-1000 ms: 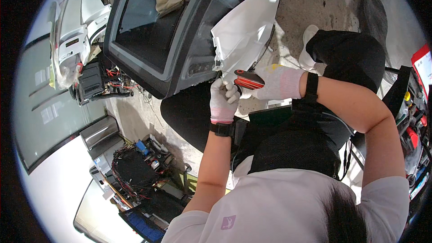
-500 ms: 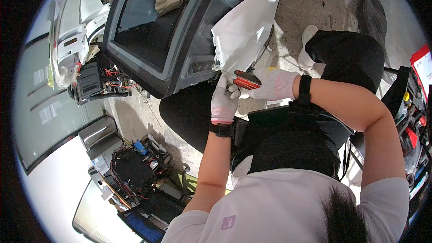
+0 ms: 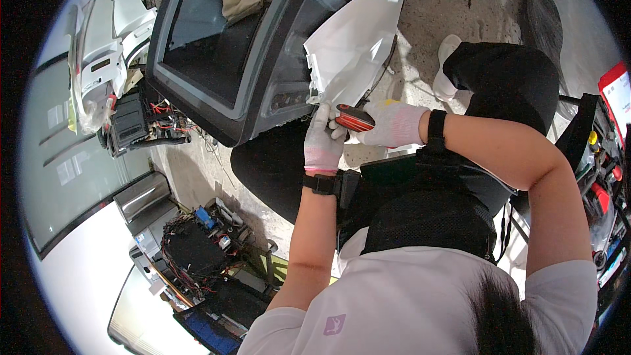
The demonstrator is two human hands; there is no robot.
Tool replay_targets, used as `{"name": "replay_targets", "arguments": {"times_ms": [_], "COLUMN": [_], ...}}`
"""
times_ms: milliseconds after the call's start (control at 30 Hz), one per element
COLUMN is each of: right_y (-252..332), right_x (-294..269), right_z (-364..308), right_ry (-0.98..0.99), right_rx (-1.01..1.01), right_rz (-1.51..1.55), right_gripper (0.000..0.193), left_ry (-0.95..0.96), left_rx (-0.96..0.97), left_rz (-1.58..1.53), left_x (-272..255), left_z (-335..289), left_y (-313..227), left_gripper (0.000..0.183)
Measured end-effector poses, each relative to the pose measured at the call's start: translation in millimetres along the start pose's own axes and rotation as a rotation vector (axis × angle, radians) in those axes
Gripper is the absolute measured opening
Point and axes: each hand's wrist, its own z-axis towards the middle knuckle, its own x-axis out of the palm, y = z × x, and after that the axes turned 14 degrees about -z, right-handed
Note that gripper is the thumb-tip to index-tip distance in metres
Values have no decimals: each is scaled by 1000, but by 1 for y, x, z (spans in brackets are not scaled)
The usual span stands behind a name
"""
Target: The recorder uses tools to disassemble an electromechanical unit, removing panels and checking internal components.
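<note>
Left grip (image 3: pixel 322 139) seemingly nearer white panel (image 3: pixel 358 36)

The straight left arm (image 3: pixel 311 236) and bent right arm (image 3: pixel 499 148) converge, left grip (image 3: pixel 322 141) seemingly part-curled, right grip (image 3: pixel 389 125) clenched.

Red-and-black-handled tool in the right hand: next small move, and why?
I'd probably ease the left hand in its white-and-pink knit glove slightly clear of the red-and-black-handled tool. Its fingers crowd the tool's front end, by the lower corner of the white, curved, glossy panel, and I can't make out the tip. The right hand in its matching glove grips the handle.
</note>
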Motion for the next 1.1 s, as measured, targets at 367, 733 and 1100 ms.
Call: {"name": "replay_targets", "arguments": {"times_ms": [367,733,1100], "right_y": [3,-3,10], "right_x": [-4,9,26], "right_z": [-1,12,-2], "right_ry": [-11,-68,-322], "right_rx": [18,-15,-12], "right_rz": [114,68,-64], "right_gripper": [61,60,35], "left_ry": [-49,-18,-96], "left_rx": [14,33,-249], "left_rz": [-3,-28,266], "left_x": [6,6,3], "left_z": [7,7,-18], "left_y": [-2,-1,0], "left_gripper": [8,9,39]}}
